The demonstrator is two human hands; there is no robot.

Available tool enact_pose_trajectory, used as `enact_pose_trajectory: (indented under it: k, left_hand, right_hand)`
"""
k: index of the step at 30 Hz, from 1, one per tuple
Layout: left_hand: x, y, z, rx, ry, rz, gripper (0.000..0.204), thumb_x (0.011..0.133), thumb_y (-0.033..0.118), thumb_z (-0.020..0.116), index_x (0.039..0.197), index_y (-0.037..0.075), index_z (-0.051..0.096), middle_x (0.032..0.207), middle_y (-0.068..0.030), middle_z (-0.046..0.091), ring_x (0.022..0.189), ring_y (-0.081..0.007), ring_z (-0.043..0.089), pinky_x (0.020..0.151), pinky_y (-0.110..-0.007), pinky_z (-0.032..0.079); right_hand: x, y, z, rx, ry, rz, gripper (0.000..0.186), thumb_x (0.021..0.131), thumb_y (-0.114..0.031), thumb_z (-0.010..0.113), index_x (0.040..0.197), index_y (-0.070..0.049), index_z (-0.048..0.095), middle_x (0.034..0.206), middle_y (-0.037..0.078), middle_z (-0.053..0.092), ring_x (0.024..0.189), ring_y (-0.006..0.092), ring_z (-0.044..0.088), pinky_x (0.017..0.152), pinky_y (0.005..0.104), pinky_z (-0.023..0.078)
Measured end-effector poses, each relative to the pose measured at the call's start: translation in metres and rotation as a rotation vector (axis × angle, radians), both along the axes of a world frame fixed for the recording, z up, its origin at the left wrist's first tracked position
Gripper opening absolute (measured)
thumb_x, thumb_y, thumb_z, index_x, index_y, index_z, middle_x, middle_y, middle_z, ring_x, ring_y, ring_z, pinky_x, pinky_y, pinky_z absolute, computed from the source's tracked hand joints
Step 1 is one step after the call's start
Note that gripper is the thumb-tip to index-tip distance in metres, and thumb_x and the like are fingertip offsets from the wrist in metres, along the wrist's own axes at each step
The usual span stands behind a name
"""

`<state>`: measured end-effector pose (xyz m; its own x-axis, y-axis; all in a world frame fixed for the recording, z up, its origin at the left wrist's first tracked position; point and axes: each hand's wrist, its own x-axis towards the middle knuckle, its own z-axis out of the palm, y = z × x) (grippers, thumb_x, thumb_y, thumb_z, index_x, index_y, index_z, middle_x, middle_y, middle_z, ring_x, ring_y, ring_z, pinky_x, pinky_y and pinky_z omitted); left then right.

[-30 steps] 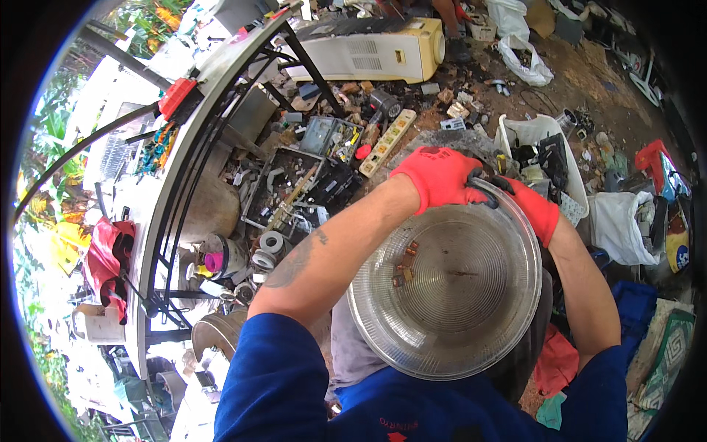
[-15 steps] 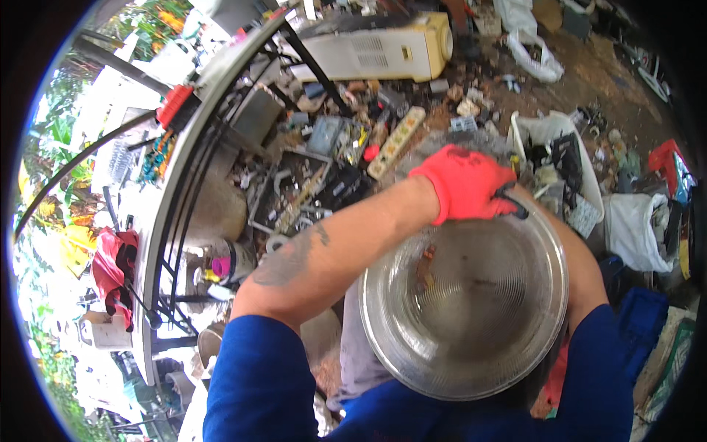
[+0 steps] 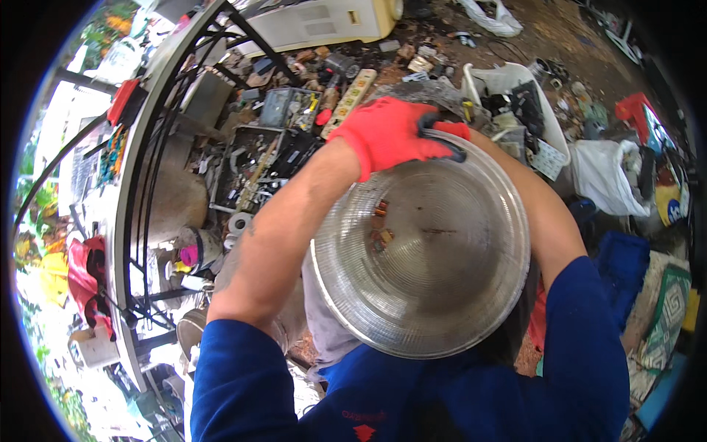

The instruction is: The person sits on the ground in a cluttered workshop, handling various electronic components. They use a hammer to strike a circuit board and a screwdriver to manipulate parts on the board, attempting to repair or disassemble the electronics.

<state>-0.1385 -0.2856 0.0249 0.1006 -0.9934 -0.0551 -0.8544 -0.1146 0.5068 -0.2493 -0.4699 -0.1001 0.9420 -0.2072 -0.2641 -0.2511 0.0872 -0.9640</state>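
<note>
A large round, clear, ribbed dish (image 3: 456, 295) with a wide rim is in front of my body, its hollow facing me. Small copper-coloured pieces (image 3: 382, 239) show at the left of its middle. My left hand (image 3: 390, 136), in a red glove with dark fingertips, is closed at the far rim, its fingertips over the edge. My right forearm runs up along the dish's right side. Only a red patch of my right hand (image 3: 453, 131) shows beyond the far rim, and its fingers are hidden.
A white bin (image 3: 556, 136) of scrap stands beyond my right arm, near a white sack (image 3: 600, 177). Left is a dark-legged table (image 3: 140, 147). Beyond my left arm are a tray of metal parts (image 3: 247, 166) and a power strip (image 3: 350, 103). A yellowed appliance casing (image 3: 317, 29) lies farther back.
The whole view has shifted. The dish and my left hand now appear farther left and higher. More copper-coloured pieces show in the dish, and red glove of my right hand peeks past the rim.
</note>
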Motion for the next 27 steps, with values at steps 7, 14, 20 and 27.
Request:
enact_pose_trajectory:
  k: [7, 14, 20, 27]
  left_hand:
    - [0.02, 0.002, -0.005, -0.002, 0.116, 0.089, 0.066, 0.079, 0.054, 0.077, 0.115, 0.0, 0.064, 0.095, -0.0197, 0.071, 0.089, -0.0305, 0.069, 0.081, -0.038, 0.052]
    - [0.029, 0.062, -0.009, 0.052, 0.101, 0.313, 0.072, 0.088, 0.042, 0.071, 0.141, -0.001, 0.047, 0.093, -0.0171, 0.071, 0.082, -0.0222, 0.069, 0.08, -0.034, 0.053]
    - [0.04, 0.112, -0.036, 0.002, 0.116, 0.425, 0.059, 0.09, 0.04, 0.066, 0.131, -0.001, 0.057, 0.113, -0.0255, 0.067, 0.109, -0.0394, 0.064, 0.091, -0.042, 0.051]
    - [0.025, 0.123, -0.01, -0.093, 0.066, 0.374, 0.037, 0.089, 0.034, 0.066, 0.104, 0.0, 0.065, 0.09, -0.0264, 0.066, 0.09, -0.0448, 0.063, 0.076, -0.047, 0.051]
  right_hand:
    - [-0.072, 0.005, 0.017, -0.449, -0.019, -0.233, 0.05, 0.092, -0.025, 0.066, 0.136, -0.004, 0.055, 0.123, 0.016, 0.065, 0.116, 0.0277, 0.061, 0.102, 0.034, 0.045]
    - [-0.187, 0.138, 0.14, -0.69, 0.294, -0.51, 0.056, 0.083, -0.022, 0.075, 0.131, -0.001, 0.055, 0.114, 0.017, 0.069, 0.106, 0.0294, 0.066, 0.092, 0.0379, 0.049]
    - [-0.202, 0.154, 0.116, -0.938, 0.222, -0.624, 0.047, 0.087, -0.015, 0.068, 0.129, 0.001, 0.055, 0.112, 0.023, 0.067, 0.106, 0.0371, 0.065, 0.09, 0.0399, 0.051]
    - [-0.208, 0.154, 0.098, -1.213, 0.075, -0.683, 0.047, 0.088, -0.018, 0.068, 0.13, 0.001, 0.055, 0.115, 0.022, 0.064, 0.109, 0.0395, 0.061, 0.094, 0.0439, 0.049]
